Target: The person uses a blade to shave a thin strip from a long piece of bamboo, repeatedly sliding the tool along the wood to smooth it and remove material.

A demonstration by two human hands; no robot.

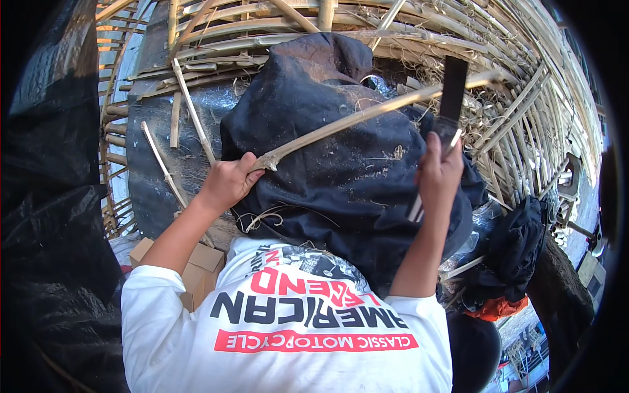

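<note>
My left hand (228,183) is closed round the near end of a pale bamboo strip (357,119), close to a knot in it. From there the strip slants up and to the right over a dark cloth (314,196) draped across my lap. Raised on the right, my right hand (438,170) grips a knife by its handle. The knife (453,90) has a broad, dark, squared blade pointing upward, beside the far part of the strip; whether the two touch I cannot tell. Thin curled shavings (262,219) lie on the cloth.
Split bamboo poles (229,42) are stacked at the back, and more strips and shavings (517,124) pile up at the right. Loose strips (193,111) lie at the left. A cardboard box (200,272) sits by my left elbow, and a dark bundle (514,245) at the right.
</note>
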